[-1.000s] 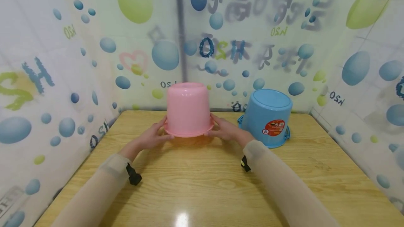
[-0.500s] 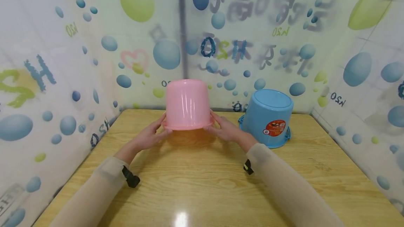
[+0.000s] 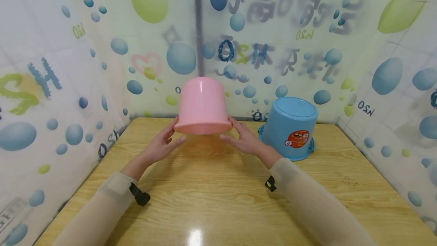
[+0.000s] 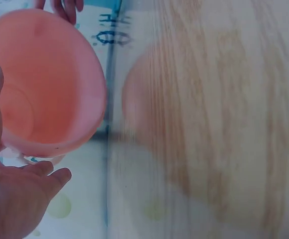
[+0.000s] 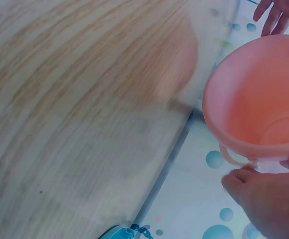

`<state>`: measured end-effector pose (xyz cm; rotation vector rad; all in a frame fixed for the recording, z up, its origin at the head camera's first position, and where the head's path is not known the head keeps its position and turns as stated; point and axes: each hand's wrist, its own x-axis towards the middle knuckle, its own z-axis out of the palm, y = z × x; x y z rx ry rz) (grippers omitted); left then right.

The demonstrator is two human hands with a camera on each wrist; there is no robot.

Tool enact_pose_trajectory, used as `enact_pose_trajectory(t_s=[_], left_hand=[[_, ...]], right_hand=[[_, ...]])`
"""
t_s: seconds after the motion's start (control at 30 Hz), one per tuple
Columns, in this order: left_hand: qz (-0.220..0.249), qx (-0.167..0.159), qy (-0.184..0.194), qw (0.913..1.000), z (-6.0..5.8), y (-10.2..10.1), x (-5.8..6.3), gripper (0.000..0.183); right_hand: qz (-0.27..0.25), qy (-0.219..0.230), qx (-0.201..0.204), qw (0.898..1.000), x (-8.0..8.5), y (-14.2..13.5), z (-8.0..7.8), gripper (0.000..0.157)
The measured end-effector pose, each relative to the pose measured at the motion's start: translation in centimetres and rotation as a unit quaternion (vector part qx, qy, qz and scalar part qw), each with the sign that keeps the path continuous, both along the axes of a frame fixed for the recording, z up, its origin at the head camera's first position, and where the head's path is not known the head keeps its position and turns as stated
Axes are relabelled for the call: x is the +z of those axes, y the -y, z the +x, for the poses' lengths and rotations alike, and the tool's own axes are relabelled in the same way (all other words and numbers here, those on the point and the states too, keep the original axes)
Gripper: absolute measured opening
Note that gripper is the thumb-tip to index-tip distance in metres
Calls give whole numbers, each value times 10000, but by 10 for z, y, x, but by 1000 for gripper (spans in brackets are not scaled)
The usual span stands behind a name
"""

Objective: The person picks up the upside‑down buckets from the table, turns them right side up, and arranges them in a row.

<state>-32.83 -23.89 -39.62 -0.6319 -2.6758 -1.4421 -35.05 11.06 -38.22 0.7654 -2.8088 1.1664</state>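
A pink plastic bucket (image 3: 203,103) hangs bottom-up above the far part of the wooden table, between both hands. My left hand (image 3: 158,146) holds its left side at the rim, and my right hand (image 3: 248,140) holds the right side. Both thumbs point inward below the rim in the head view. The left wrist view looks into the mouth of the bucket (image 4: 50,84), with fingers behind the near rim. In the right wrist view, a looped handle (image 5: 230,157) shows beside the fingers of my right hand (image 5: 274,196).
An upside-down blue bucket (image 3: 273,132) with a red label stands on the table (image 3: 205,200), right of the pink one. Walls printed with bubbles and letters (image 3: 218,48) enclose the table at the back and both sides.
The pink bucket has risen off the table and tilted, its rim now turned more toward me. Both thumbs have come away from the front of the rim. The blue bucket stays put.
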Motion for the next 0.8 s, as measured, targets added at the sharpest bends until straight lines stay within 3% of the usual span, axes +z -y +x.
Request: enact_pose_trajectory(t_s=[0.23, 0.4, 0.8], left_hand=[[516, 89, -197, 9984, 3, -3, 5, 84], [850, -50, -376, 9957, 3, -5, 12, 81], [950, -89, -636, 9934, 7, -8, 23, 80]], right_hand=[[-352, -220, -111, 9991, 8, 1, 6, 91], [-977, -386, 151, 9944, 19, -2, 6, 88], [-1406, -544, 351, 9880, 32, -5, 6, 89]])
